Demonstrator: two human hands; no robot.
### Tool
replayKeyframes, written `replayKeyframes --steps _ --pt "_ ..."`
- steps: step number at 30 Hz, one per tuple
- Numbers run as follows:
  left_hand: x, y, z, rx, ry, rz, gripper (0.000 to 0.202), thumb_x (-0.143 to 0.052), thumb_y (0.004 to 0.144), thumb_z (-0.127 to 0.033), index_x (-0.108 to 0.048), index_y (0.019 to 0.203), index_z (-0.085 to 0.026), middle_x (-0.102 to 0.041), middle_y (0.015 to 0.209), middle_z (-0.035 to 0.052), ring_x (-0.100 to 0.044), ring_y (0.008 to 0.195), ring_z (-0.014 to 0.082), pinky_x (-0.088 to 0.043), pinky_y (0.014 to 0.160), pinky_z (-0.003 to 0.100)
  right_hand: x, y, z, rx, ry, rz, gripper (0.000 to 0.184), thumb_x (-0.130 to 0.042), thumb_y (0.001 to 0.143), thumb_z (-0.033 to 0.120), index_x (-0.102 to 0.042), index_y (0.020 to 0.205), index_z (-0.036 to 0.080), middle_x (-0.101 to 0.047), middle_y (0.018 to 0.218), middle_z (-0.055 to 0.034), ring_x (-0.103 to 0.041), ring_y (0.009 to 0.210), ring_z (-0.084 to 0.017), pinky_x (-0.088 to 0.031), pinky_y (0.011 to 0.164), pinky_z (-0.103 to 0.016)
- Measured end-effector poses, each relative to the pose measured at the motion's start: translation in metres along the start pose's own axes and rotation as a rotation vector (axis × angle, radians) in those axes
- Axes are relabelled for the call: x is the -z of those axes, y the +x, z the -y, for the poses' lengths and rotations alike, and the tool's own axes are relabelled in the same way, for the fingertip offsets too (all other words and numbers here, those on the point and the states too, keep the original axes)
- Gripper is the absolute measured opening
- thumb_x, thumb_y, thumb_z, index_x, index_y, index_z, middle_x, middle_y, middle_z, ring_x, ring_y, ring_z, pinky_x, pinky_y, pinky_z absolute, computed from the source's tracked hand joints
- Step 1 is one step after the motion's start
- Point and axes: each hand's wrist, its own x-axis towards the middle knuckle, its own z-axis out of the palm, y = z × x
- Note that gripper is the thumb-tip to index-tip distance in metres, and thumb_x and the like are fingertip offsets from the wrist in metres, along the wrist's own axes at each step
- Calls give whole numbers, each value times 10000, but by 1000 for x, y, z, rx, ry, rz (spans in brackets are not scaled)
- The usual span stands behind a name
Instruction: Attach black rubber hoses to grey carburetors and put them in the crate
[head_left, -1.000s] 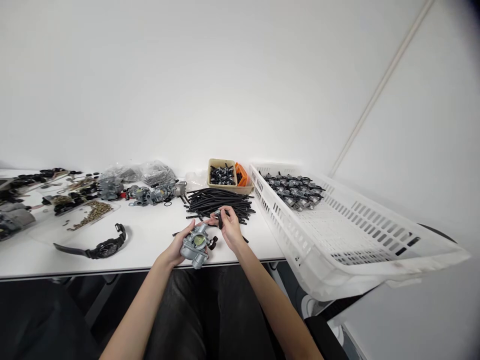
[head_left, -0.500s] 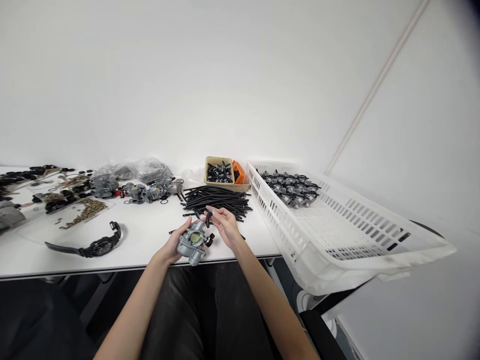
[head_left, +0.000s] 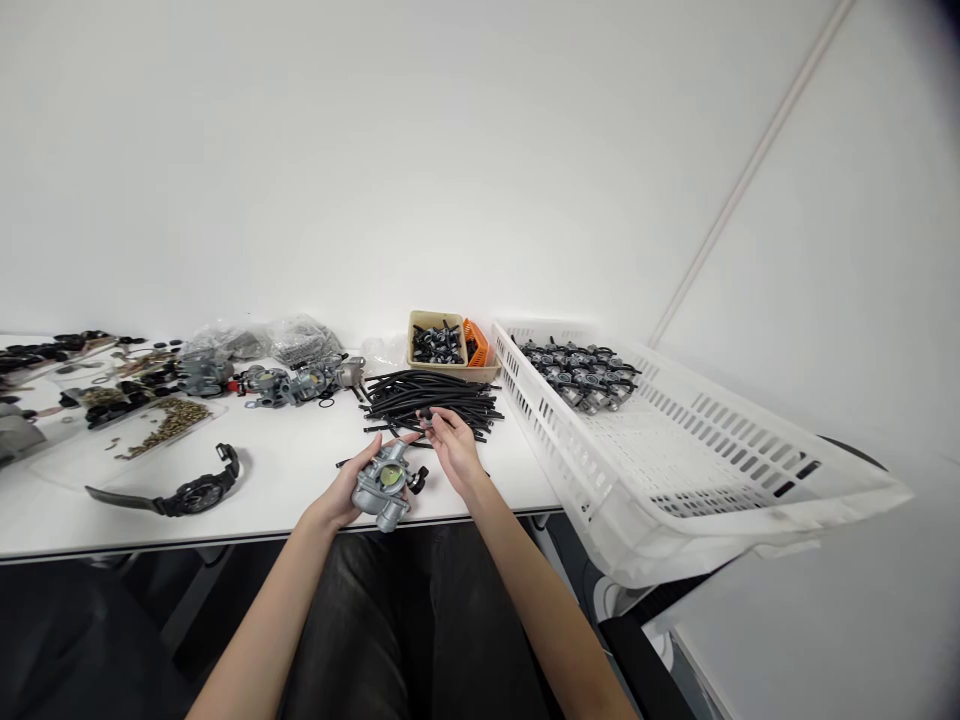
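Note:
My left hand [head_left: 341, 493] grips a grey metal carburetor [head_left: 382, 484] at the near edge of the white table [head_left: 292, 480]. My right hand [head_left: 454, 448] sits just right of it, fingers pinched on a short black hose piece [head_left: 426, 416] above the carburetor's top. Right behind both hands lies a heap of black hoses [head_left: 431, 396].
A large white slotted crate [head_left: 675, 450] with several carburetors [head_left: 581, 372] juts over the table's right edge. A tan box of black parts [head_left: 439, 345] and an orange box [head_left: 475, 345] stand at the back. A black wristwatch [head_left: 187, 490], more carburetors [head_left: 300, 383], bags and small parts lie left.
My right hand has shifted slightly left and up with the hose piece, closer to the carburetor's top. The view has drifted a little; the left hand keeps hold of the carburetor.

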Motion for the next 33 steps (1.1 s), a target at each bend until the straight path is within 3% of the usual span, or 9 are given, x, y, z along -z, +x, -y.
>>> replayKeyframes --steps 5,10,14,18,23,33 --pt "1 1 0 -4 3 8 634 -476 853 -528 -469 1329 -110 -687 662 91 -653 535 233 -513 547 343 -2 -2 0 -39 25 -1 317 -831 587 223 -538 703 191 -737 890 -57 -684 818 -157 -480 876 -313" --pt "-2 1 1 -21 -12 -48 553 -498 860 -483 -498 1285 -128 -692 684 84 -647 529 210 -511 530 316 -5 -5 2 -101 -49 140 336 -752 704 370 -613 950 189 -737 875 -57 -678 816 -155 -479 825 -297" --pt "-5 2 1 -32 -48 -116 444 -508 871 -429 -563 1182 -116 -694 697 86 -643 537 186 -518 535 292 -5 -8 -1 -52 -142 274 297 -745 714 377 -635 919 192 -724 916 -59 -662 845 -165 -464 809 -290" --pt "-7 2 1 -42 -73 -193 361 -536 863 -387 -610 1076 -106 -700 722 86 -633 528 163 -528 547 278 -3 -9 -4 -20 -244 298 297 -737 714 404 -635 906 201 -714 901 -49 -657 860 -186 -461 820 -311" --pt "-7 2 1 -60 -65 -214 335 -539 865 -361 -606 1090 -122 -709 771 80 -642 551 153 -528 551 256 -1 -8 -6 0 -359 312 328 -736 708 422 -642 935 205 -705 887 -42 -640 862 -184 -469 824 -314" --pt "-4 3 2 -50 -49 -156 366 -514 871 -404 -576 1125 -148 -703 772 82 -649 568 179 -541 553 295 -5 -11 -3 -2 -398 282 361 -753 669 455 -648 909 207 -688 896 -30 -633 881 -178 -468 853 -310"
